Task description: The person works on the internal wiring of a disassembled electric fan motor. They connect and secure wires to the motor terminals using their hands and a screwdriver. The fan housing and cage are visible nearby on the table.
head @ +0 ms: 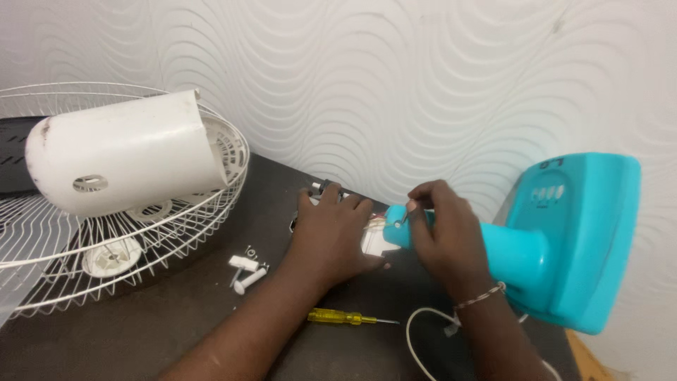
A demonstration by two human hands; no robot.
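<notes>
A turquoise fan stand (564, 240) lies on its side on the dark table (162, 317), its neck pointing left. My left hand (331, 236) lies flat over a white and metal fan motor part (372, 238) at the end of the neck, hiding most of it. My right hand (441, 233) rests on the neck and pinches a small thin metal piece (400, 220) at its tip. A thread bracelet circles my right wrist.
A white motor cover (120, 162) rests on white wire fan guards (106, 247) at the left. Small white pieces and screws (247, 271) lie by my left forearm. A yellow screwdriver (345, 319) and a white cord (416, 339) sit near the front.
</notes>
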